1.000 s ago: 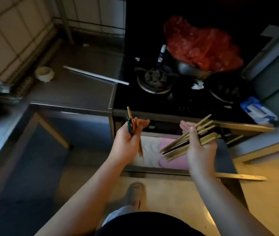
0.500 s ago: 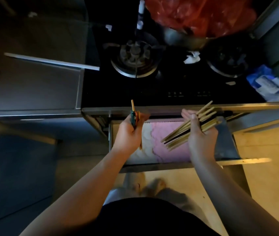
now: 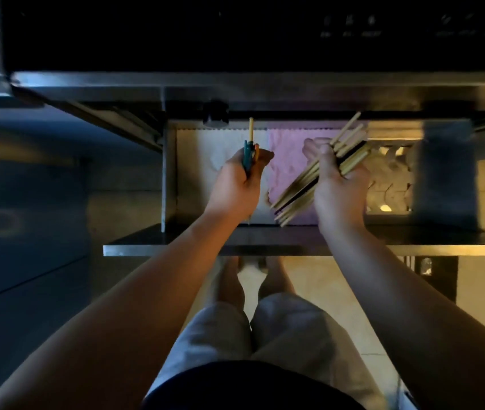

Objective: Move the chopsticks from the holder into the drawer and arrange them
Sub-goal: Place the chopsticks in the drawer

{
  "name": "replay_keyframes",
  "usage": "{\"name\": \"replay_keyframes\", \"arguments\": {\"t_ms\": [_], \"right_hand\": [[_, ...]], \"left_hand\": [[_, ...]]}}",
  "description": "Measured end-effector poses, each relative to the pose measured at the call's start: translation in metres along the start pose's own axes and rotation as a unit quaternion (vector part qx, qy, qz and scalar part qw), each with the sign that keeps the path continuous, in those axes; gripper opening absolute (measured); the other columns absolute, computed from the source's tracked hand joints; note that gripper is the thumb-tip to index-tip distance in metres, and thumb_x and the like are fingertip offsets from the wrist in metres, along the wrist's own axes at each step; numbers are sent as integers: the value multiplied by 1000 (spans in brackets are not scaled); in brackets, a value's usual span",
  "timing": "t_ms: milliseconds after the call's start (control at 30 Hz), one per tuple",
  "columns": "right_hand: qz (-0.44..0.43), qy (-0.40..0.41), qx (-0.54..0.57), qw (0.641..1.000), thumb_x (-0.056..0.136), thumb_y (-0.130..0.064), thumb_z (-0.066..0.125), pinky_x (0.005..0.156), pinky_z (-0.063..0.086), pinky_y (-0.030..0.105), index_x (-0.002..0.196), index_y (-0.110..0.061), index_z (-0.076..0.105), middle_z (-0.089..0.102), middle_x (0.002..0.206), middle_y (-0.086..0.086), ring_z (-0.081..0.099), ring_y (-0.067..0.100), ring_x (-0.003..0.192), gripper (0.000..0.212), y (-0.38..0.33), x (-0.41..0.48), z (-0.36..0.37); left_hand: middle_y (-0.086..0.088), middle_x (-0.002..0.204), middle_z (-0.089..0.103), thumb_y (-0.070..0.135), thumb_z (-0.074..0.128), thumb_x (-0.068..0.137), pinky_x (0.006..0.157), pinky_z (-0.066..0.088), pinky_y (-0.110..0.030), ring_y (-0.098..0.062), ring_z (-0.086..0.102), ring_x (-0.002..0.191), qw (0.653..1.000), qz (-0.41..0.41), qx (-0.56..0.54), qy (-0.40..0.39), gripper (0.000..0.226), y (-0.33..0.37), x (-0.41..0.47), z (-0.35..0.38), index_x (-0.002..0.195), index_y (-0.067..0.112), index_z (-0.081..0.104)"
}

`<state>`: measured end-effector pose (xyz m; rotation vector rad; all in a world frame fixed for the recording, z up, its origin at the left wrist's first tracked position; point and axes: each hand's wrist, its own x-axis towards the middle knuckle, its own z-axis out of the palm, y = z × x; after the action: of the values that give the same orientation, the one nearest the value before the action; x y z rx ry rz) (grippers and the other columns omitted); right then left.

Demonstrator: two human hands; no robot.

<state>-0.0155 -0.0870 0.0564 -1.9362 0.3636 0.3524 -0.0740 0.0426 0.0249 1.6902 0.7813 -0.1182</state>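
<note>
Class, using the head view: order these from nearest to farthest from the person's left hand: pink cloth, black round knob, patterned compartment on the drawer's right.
1. Pink cloth, just right of the left hand.
2. Black round knob, above it at the drawer's back.
3. Patterned compartment, far right, beyond the right hand.

Bare forearms, dark top, light grey shorts

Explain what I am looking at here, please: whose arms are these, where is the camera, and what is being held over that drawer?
There is no machine: a person wears one camera on the head, looking down past their own legs. The open drawer sits below a dark stove front; white and pink liner cloths cover its floor. The left hand grips a few chopsticks, some coloured, pointing away from the body. The right hand holds a larger bundle of wooden chopsticks slanted across the drawer. None visibly lies in the drawer yet.
</note>
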Motion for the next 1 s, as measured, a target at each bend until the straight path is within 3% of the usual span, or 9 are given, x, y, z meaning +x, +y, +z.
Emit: {"name": "replay_keyframes", "arguments": {"t_ms": [167, 267, 400, 533, 600, 700, 767, 833, 1000], "right_hand": [[13, -47, -40, 998, 96, -25, 55, 46, 40, 11, 67, -26, 55, 50, 58, -7, 50, -4, 44, 30, 48, 35, 19], [27, -72, -72, 994, 96, -27, 57, 40, 33, 13, 63, -25, 50, 44, 53, -7, 42, 0, 39, 34, 71, 55, 30], [44, -108, -110, 987, 95, -28, 58, 41, 35, 12, 68, -20, 60, 48, 53, -11, 47, -7, 38, 28, 92, 77, 44], [68, -156, -130, 977, 94, -22, 59, 36, 29, 3, 62, -22, 55, 47, 36, -14, 47, -9, 33, 32, 109, 99, 62], [63, -156, -159, 973, 92, -27, 61, 34, 29, 8, 57, -23, 48, 47, 46, -11, 47, -1, 39, 38, 120, 110, 73], [70, -168, -196, 964, 91, -32, 62, 48, 39, 17, 69, -19, 51, 49, 62, -10, 52, 12, 59, 27, 141, 124, 89], [82, -191, -226, 952, 91, -31, 61, 66, 43, 23, 86, -14, 56, 55, 79, -4, 55, 18, 78, 18, 156, 131, 97], [88, -210, -258, 939, 90, -29, 62, 81, 45, 30, 108, -6, 57, 60, 99, 9, 58, 25, 95, 29, 170, 135, 101], [103, -190, -253, 943, 87, -21, 61, 83, 49, 32, 106, -8, 64, 67, 106, 15, 63, 27, 96, 23, 183, 134, 98]], "left_hand": [[11, 111, 69, 21, 50, 101, 89, 43, -4, 2, 61, 106, 1000, -22, 17, 6, 22, -51, 31, 27, 114, 17, 66], [8, 111, 69, 18, 49, 100, 98, 48, -22, -2, 63, 107, 999, -28, 14, 13, 22, -76, 51, 40, 112, 16, 66], [8, 104, 71, 17, 49, 98, 93, 54, -36, -6, 67, 101, 998, -54, 0, 20, 18, -102, 75, 54, 101, 25, 65], [-1, 104, 72, 16, 51, 100, 80, 55, -21, -4, 69, 92, 992, -118, -39, 13, 18, -124, 93, 65, 112, 9, 63], [-5, 104, 71, 14, 51, 100, 65, 52, -13, -4, 68, 86, 988, -146, -49, 8, 22, -133, 99, 69, 117, 1, 60], [-9, 94, 68, 7, 53, 98, 60, 51, -16, -10, 68, 76, 981, -187, -50, 1, 15, -140, 105, 73, 109, -2, 59], [-9, 90, 69, 15, 57, 96, 65, 55, -30, -17, 67, 74, 980, -192, 56, -12, 12, -146, 109, 72, 102, 6, 63], [-11, 90, 69, 21, 60, 94, 70, 55, -34, -22, 66, 77, 970, -195, 146, -16, 16, -153, 112, 68, 99, 8, 67], [-6, 87, 71, 17, 62, 90, 69, 59, -34, -21, 69, 78, 964, -214, 155, 3, 13, -162, 110, 64, 100, 11, 68]]}}
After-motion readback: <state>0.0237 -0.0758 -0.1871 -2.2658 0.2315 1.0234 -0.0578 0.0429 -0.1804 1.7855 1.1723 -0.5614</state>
